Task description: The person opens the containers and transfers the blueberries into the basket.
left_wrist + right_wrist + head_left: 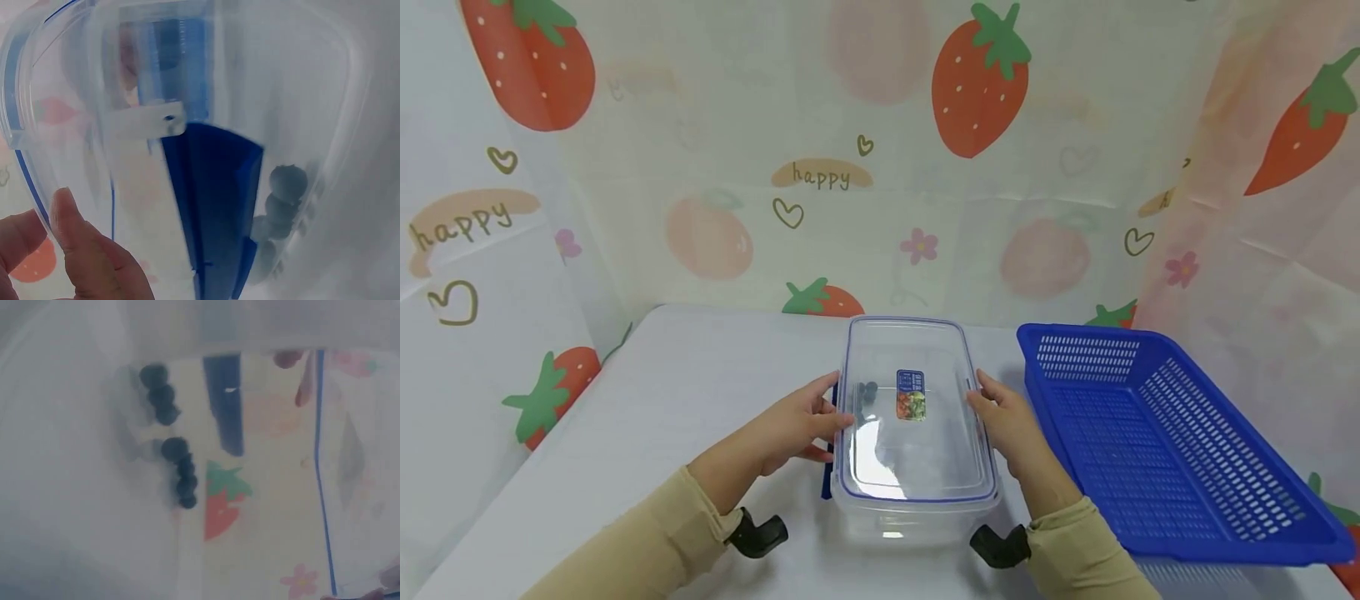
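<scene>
In the head view, a clear plastic food box (902,527) stands on the table under its clear lid (887,458), which has a thin blue rim and a small printed label (911,395). Several dark round fruits, seemingly blueberries (289,182), show through the wall. My left hand (801,429) holds the lid's left edge, thumb on top and fingers at the side. A blue latch (215,200) sticks out from that side. At the right edge, my right hand (1011,425) grips the lid between thumb and fingers. The right wrist view is hazy through the plastic.
A blue perforated basket (1157,467) stands right of the box, close to my right forearm. White covering lies over the table (722,367). Behind and at both sides hangs a strawberry-print cloth (850,242). A black strap piece (758,533) juts from my left cuff.
</scene>
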Action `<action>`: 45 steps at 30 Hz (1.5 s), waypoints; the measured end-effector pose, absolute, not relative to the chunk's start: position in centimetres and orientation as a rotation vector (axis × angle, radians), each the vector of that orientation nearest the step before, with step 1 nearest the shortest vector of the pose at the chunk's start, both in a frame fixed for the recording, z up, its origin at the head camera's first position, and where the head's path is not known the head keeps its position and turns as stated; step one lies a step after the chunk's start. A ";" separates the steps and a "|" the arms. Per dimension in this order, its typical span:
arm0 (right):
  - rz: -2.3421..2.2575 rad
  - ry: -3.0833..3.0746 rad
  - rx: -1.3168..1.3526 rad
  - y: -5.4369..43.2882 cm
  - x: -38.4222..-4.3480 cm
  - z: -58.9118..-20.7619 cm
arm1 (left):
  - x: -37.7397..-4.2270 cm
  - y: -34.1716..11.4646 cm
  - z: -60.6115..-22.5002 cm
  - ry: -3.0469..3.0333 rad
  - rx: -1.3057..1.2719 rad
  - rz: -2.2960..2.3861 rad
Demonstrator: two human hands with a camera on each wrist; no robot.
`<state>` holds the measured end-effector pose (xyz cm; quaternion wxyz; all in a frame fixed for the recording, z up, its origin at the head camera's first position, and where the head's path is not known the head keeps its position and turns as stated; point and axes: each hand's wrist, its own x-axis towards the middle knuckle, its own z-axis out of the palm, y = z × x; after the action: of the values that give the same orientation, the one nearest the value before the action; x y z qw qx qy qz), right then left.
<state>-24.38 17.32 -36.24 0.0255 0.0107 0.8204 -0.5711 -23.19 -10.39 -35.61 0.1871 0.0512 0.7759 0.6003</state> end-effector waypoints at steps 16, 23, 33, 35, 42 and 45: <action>-1.965 2.319 -0.278 12.6 -24.1 -31.7 | -22.7 -17.5 -31.8 2.320 0.162 1.705; -2.039 2.297 -0.308 8.8 -24.6 -31.3 | -21.4 -21.6 -30.2 2.324 0.194 1.726; -2.082 2.305 -0.292 3.3 -24.4 -31.2 | -20.5 -26.8 -30.3 2.382 0.158 1.786; -2.090 2.285 -0.281 2.3 -24.4 -31.3 | -20.5 -27.9 -30.6 2.382 0.146 1.795; -2.105 2.241 -0.257 -1.5 -24.0 -32.2 | -20.2 -31.6 -32.0 2.423 0.144 1.785; -2.103 2.239 -0.213 -3.2 -23.5 -32.7 | -20.0 -33.1 -32.5 2.396 0.133 1.831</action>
<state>-23.49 -3.15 -32.74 0.0312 -0.0691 0.7269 -0.6826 -19.99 -33.14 -32.51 0.0616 0.0440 0.7924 0.6053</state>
